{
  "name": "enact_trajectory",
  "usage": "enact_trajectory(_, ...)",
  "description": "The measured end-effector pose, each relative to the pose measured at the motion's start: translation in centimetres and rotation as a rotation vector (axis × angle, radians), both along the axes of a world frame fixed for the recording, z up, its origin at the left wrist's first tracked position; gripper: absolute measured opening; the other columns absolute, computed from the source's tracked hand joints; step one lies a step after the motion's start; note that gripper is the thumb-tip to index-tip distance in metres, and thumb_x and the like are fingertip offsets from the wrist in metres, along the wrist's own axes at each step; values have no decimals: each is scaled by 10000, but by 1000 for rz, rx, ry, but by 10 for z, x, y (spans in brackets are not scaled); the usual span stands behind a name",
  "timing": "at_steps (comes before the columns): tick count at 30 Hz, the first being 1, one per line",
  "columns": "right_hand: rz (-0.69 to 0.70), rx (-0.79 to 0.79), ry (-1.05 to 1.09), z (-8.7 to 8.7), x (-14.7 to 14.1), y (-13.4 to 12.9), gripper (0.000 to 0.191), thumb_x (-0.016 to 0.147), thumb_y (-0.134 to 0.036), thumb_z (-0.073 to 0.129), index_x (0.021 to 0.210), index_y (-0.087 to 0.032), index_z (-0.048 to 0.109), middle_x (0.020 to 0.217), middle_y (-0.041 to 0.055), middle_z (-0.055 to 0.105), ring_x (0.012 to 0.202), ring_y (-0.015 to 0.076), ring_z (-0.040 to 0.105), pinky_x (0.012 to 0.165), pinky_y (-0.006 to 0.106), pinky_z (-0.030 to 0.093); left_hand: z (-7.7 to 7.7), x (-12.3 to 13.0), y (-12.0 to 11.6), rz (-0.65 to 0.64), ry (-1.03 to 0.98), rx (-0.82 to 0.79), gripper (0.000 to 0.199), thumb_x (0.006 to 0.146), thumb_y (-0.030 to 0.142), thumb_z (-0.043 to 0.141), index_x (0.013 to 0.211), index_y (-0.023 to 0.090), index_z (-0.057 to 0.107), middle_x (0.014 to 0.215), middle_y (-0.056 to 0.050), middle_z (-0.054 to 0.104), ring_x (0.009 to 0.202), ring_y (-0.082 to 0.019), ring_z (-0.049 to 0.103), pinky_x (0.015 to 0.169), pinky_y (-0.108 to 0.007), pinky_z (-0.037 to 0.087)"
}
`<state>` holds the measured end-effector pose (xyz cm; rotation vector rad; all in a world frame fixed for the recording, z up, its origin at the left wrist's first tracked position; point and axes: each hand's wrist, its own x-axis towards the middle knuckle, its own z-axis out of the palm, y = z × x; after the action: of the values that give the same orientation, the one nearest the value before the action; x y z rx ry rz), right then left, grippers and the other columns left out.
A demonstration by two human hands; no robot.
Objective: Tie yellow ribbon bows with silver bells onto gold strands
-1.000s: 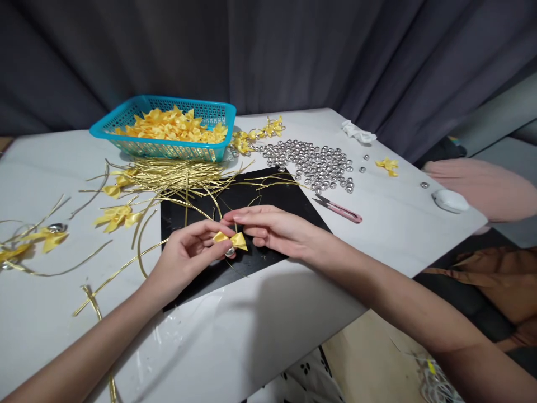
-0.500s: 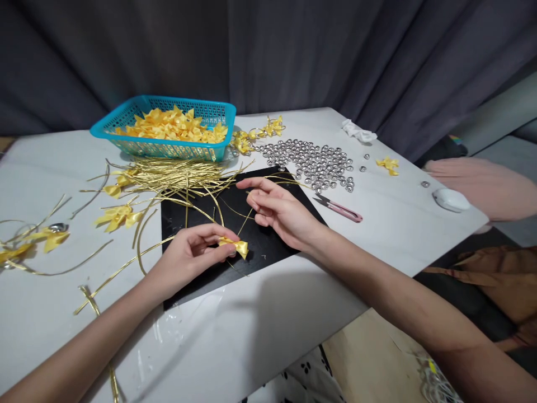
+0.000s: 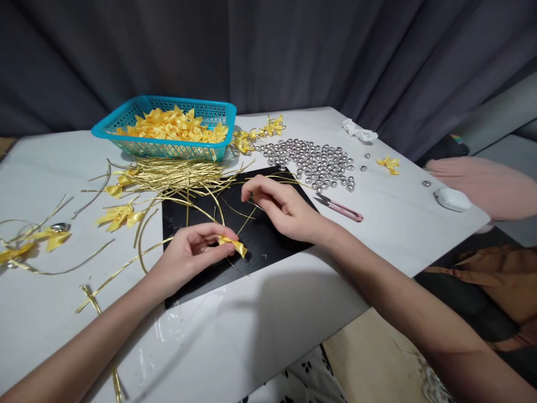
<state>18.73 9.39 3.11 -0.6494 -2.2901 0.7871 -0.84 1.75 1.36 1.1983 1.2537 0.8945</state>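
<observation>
My left hand (image 3: 197, 252) pinches a yellow satin bow (image 3: 240, 248) between thumb and fingers, above the black mat (image 3: 268, 240). From the bow a thin gold wire (image 3: 246, 220) rises toward my right hand (image 3: 283, 204). The right hand's fingers are curled down over the mat, and their tips are partly hidden, so what they hold cannot be made out. Behind both hands lies a pile of gold cords (image 3: 180, 174), some of them curving over the mat.
A blue basket (image 3: 163, 146) of yellow bows stands at the back left. Silver beads (image 3: 319, 162), pink-handled snips (image 3: 339, 209), a white mouse-like object (image 3: 452, 199) and crumpled white tissue (image 3: 359, 131) lie to the right. Yellow bows with cords (image 3: 54, 238) lie at the left.
My right hand has turned, its fingers curling downward, and shifted slightly right. The bow in my left hand has tilted a little.
</observation>
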Motion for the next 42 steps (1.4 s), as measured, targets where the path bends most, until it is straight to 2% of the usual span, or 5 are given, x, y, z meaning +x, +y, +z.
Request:
enact_trajectory(8, -6, 55, -54, -2, -2, -4, 282, 787, -12, 351, 889, -193, 542, 912, 26, 607, 800, 139, 538, 739, 277, 394, 1, -1, -1, -20, 39, 3, 137, 661, 320, 743, 723, 203, 709, 706, -30, 716, 578, -134, 621, 519, -204, 472)
enact_trajectory(13, -123, -548, 419, -6, -7, 3, 109, 848, -174, 473, 950, -200, 501, 705, -29, 530, 703, 108, 508, 744, 246, 414, 2, 3, -3, -43, 55, 33, 177, 650, 312, 747, 780, 200, 702, 720, -23, 709, 596, -125, 619, 537, -197, 477)
enact_trajectory(19, -216, -1110, 819, 4, 2, 18, 226, 802, -40, 444, 950, -211, 443, 592, -86, 432, 488, 56, 389, 611, 195, 427, 0, 4, -4, -98, 169, 36, 199, 665, 332, 717, 785, 174, 726, 728, -53, 715, 558, -132, 605, 481, -205, 447)
enact_trajectory(28, -209, -1002, 752, 10, 5, 18, 261, 794, -10, 431, 897, -242, 369, 567, -90, 311, 430, 41, 158, 413, 157, 121, 2, 6, -5, -110, 160, -12, 162, 616, 329, 705, 687, 185, 724, 666, -71, 729, 557, -152, 622, 487, -213, 452)
enact_trajectory(42, -324, -938, 751, 12, 4, 16, 328, 756, -35, 482, 803, -239, 229, 554, -111, 301, 416, 31, 159, 398, 162, 81, 2, 6, -5, -117, 175, -52, 182, 597, 345, 684, 681, 189, 726, 600, -57, 685, 507, -127, 557, 452, -201, 392)
